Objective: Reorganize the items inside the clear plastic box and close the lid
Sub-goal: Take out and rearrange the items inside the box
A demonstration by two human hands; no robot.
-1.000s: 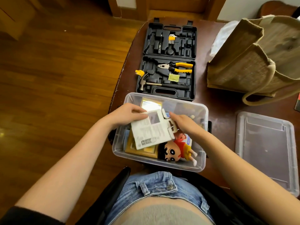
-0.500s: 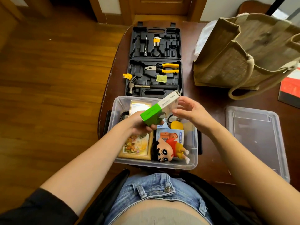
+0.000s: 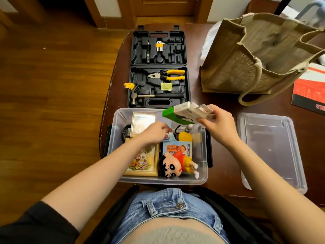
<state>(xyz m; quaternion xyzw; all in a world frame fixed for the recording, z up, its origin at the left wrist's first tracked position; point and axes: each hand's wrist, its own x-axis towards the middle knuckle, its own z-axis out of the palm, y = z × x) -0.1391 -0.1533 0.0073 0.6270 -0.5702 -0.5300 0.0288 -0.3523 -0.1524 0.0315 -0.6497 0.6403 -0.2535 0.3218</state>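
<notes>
The clear plastic box (image 3: 202,180) stands open at the table's near edge. Inside lie a framed picture (image 3: 143,160), a second frame (image 3: 143,123) behind it, a cartoon doll (image 3: 173,166) on a mini fan box (image 3: 176,147), a yellow round item (image 3: 184,137) and a black cable (image 3: 125,132). My right hand (image 3: 218,125) grips a white and green carton (image 3: 182,114) above the box's far right corner. My left hand (image 3: 155,133) reaches down into the middle of the box with curled fingers, touching a blue packet (image 3: 169,136); whether it holds it is unclear. The clear lid (image 3: 270,152) lies flat to the right.
An open black tool case (image 3: 159,67) with pliers, hammer and hex keys lies behind the box. A jute bag (image 3: 260,55) stands at the back right. A red and black booklet (image 3: 309,92) lies at the far right. Wooden floor drops off to the left.
My left hand let go of the carton and dropped into the box. My right hand now holds the carton alone, moved right and up.
</notes>
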